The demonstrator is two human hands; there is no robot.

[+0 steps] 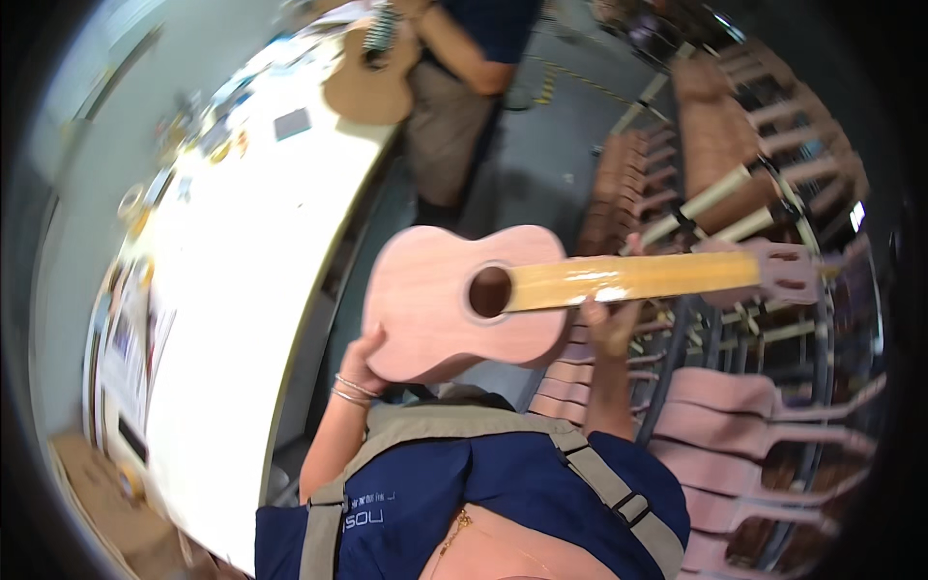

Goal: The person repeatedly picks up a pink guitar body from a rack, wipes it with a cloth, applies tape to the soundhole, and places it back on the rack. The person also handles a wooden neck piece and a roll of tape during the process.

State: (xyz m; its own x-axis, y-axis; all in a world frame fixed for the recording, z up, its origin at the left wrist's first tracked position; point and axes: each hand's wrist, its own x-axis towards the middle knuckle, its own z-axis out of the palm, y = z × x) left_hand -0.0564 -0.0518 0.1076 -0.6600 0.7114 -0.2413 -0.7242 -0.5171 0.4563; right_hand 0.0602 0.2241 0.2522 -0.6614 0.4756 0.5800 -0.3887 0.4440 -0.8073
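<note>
A pale pink ukulele [425,300] without strings lies across my front, its round sound hole facing up and its headstock pointing right. Yellow-tan tape or film, shiny with reflected light, covers the fretboard [638,277]. My left hand [362,358] grips the lower left edge of the body, thumb on the top and the other fingers hidden beneath. Around the neck, close to where it meets the body, my right hand [611,324] is closed from below, with fingertips showing past the far side.
A brightly lit white worktable [242,319] with tools and papers runs along the left. Beyond it another person [459,106] holds a tan ukulele [372,87]. Racks of pink [715,416] and brown instrument bodies [710,106] fill the right side.
</note>
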